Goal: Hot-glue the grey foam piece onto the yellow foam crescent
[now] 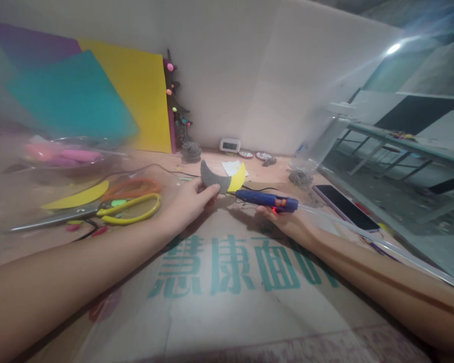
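Between the thumb and fingers of my left hand (200, 197) is a crescent-shaped piece (216, 176), dark grey over most of its length and yellow toward its right tip. My right hand (278, 217) grips a blue hot glue gun (259, 197) from below. A small red light glows on the gun, and a long clear glue stick (363, 234) runs out of its back end to the right. The gun's nozzle points left and lies close to the crescent's lower edge; whether it touches, I cannot tell.
Scissors (128, 214) with yellow and orange handles lie left, beside a yellow cut piece (79, 196). Behind stand a bowl of pink items (66, 154) and coloured sheets (147, 96). A small digital clock (229, 145) is at the back. A phone (344, 206) and grey yarn (300, 177) lie right.
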{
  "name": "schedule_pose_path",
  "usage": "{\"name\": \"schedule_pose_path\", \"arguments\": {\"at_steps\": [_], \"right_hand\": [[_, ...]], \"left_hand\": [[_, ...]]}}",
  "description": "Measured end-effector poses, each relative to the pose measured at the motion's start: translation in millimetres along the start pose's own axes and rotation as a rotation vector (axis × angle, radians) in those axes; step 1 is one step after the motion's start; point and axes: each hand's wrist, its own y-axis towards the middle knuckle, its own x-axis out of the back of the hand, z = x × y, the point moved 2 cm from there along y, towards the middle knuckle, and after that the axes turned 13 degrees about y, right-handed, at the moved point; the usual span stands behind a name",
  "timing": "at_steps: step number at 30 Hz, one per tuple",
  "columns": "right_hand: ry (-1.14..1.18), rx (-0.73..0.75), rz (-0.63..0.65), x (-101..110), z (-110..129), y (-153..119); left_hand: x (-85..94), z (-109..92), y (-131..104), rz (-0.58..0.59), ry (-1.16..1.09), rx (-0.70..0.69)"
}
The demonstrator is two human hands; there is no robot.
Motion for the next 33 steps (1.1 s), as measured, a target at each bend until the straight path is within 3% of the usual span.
{"name": "schedule_pose_path", "arguments": {"at_steps": [15, 21, 26, 33], "right_hand": [[-0.102, 0.028, -0.068, 0.9, -10.0, 2.5], [0.015, 0.016, -0.053, 0.7, 0.3, 1.5], [-0.071, 0.04, -0.045, 2.0, 3.3, 0.0], [-0.066, -0.011, -0.152, 1.6, 2.5, 0.2]], "left_hand": [[0.0, -1.3, -0.3, 0.007, 0.011, -0.008], [-0.9, 3.9, 1.0, 0.01, -0.027, -0.038], [-1.6, 6.5, 1.8, 0.012, -0.033, -0.05], [-2.0, 3.2, 0.9, 0.023, -0.054, -0.035]]}}
